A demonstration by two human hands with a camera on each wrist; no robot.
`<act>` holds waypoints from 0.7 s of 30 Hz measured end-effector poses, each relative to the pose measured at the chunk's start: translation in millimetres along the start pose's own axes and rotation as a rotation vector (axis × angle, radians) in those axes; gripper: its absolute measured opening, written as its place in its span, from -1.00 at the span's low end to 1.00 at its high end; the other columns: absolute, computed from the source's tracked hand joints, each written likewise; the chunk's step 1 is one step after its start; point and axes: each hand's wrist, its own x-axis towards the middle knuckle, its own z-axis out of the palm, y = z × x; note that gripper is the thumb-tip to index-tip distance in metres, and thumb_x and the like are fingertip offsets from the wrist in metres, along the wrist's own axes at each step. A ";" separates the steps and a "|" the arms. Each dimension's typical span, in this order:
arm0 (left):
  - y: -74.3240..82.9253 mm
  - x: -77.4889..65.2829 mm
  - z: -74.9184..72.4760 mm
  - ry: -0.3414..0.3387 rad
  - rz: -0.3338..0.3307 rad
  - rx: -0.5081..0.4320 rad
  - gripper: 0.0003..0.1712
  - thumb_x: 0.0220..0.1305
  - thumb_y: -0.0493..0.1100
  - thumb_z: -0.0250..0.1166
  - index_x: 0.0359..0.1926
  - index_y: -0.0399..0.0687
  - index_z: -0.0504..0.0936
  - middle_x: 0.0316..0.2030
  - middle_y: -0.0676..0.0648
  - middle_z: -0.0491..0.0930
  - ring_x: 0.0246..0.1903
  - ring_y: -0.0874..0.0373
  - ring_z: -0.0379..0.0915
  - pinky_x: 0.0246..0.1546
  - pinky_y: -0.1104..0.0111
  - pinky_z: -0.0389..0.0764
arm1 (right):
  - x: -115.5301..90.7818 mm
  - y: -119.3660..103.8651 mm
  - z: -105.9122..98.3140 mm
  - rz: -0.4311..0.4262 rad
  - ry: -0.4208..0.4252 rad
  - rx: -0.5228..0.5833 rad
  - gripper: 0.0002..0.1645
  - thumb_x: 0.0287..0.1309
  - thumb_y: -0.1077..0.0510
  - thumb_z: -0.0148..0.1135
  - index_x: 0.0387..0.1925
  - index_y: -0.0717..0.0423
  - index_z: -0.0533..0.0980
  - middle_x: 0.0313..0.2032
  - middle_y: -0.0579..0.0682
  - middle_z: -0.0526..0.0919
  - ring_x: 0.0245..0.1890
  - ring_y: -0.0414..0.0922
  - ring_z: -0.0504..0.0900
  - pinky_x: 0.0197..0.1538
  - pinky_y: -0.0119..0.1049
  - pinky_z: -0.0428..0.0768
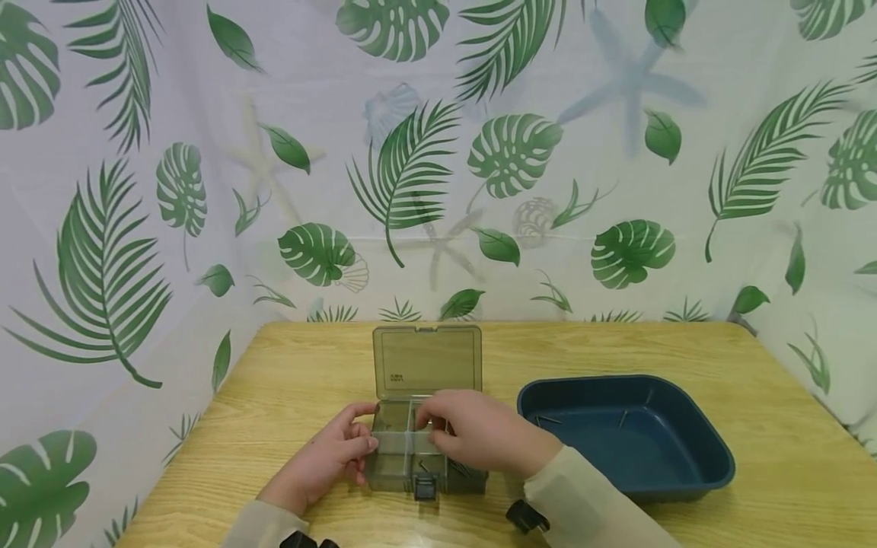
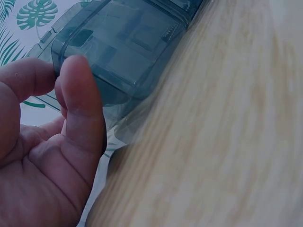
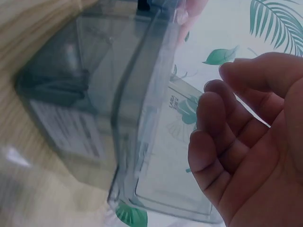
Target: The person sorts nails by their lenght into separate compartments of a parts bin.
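A see-through grey compartment box stands on the table with its lid raised at the back. My left hand holds the box's left side, with thumb and fingers at the wall; the left wrist view shows the thumb at its corner. Over the back middle of the box hovers my right hand, its fingers loosely bent and apart from the thumb. Nothing shows between those fingers in the right wrist view. Thin dark nail-like pieces lie in the front right compartment, partly hidden by the hand.
To the right stands a dark blue tray with a few thin metal pieces inside. The wood-grain table ends at a leaf-printed cloth. Dark straps sit at the wrists. A latch juts from the box's front.
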 end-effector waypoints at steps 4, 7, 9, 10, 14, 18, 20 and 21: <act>-2.2 0.0 -1.3 0.002 0.005 -0.005 -0.29 0.44 -0.30 0.17 0.49 -0.19 0.08 -0.33 -0.07 0.40 -0.51 0.14 0.34 -0.50 0.30 0.62 | -7.4 2.3 -6.3 0.017 0.005 -0.005 -0.78 0.38 0.18 0.20 -0.02 -0.11 0.64 -0.29 -0.35 0.54 -0.37 -0.33 0.50 -0.27 -0.34 0.57; -3.9 -0.4 -1.3 -0.001 0.003 -0.012 -0.27 0.43 -0.30 0.18 0.50 -0.19 0.07 -0.33 -0.06 0.39 -0.50 0.15 0.34 -0.50 0.30 0.62 | -12.6 5.7 -9.7 0.029 0.010 -0.018 -0.76 0.38 0.18 0.18 -0.04 -0.17 0.64 -0.29 -0.37 0.53 -0.37 -0.33 0.49 -0.28 -0.34 0.56; -4.6 -0.7 -1.2 -0.002 0.000 -0.017 -0.27 0.43 -0.29 0.19 0.50 -0.19 0.07 -0.32 -0.06 0.39 -0.50 0.15 0.34 -0.50 0.30 0.62 | -16.4 8.1 -12.3 0.033 0.019 -0.025 -0.77 0.38 0.17 0.19 -0.05 -0.18 0.64 -0.29 -0.37 0.52 -0.35 -0.33 0.49 -0.27 -0.33 0.55; -4.8 -0.7 -1.2 -0.001 -0.002 -0.020 -0.27 0.43 -0.29 0.19 0.50 -0.18 0.07 -0.32 -0.07 0.39 -0.50 0.15 0.34 -0.50 0.30 0.62 | -18.5 9.3 -13.7 0.036 0.023 -0.029 -0.78 0.38 0.16 0.19 -0.05 -0.19 0.63 -0.29 -0.38 0.52 -0.35 -0.32 0.49 -0.27 -0.33 0.55; -4.2 0.1 -1.3 0.003 0.003 -0.018 -0.27 0.44 -0.27 0.19 0.50 -0.18 0.07 -0.32 -0.07 0.39 -0.50 0.15 0.33 -0.50 0.30 0.61 | -28.2 15.6 -21.0 0.058 0.042 -0.043 -0.80 0.39 0.13 0.21 -0.04 -0.18 0.63 -0.25 -0.36 0.54 -0.30 -0.35 0.51 -0.24 -0.30 0.58; -2.5 1.0 -1.5 0.000 0.008 -0.018 -0.27 0.45 -0.26 0.19 0.50 -0.18 0.06 -0.32 -0.06 0.39 -0.50 0.15 0.34 -0.50 0.31 0.61 | -40.8 24.3 -28.2 0.084 0.067 -0.049 -0.81 0.39 0.13 0.22 -0.04 -0.19 0.61 -0.20 -0.32 0.57 -0.24 -0.37 0.52 -0.19 -0.27 0.61; -2.0 1.3 -1.8 -0.004 0.007 -0.020 -0.27 0.45 -0.27 0.18 0.50 -0.19 0.06 -0.33 -0.06 0.39 -0.51 0.15 0.34 -0.51 0.31 0.61 | -48.3 29.8 -30.6 0.095 0.079 -0.049 -0.81 0.39 0.14 0.22 -0.04 -0.20 0.61 -0.19 -0.30 0.57 -0.23 -0.37 0.52 -0.17 -0.26 0.61; -1.9 1.3 -1.9 -0.006 0.006 -0.019 -0.28 0.45 -0.28 0.18 0.50 -0.19 0.06 -0.33 -0.05 0.39 -0.51 0.16 0.34 -0.51 0.32 0.61 | -52.3 32.6 -31.9 0.099 0.086 -0.045 -0.80 0.39 0.14 0.21 -0.04 -0.21 0.60 -0.18 -0.30 0.56 -0.22 -0.37 0.52 -0.16 -0.26 0.61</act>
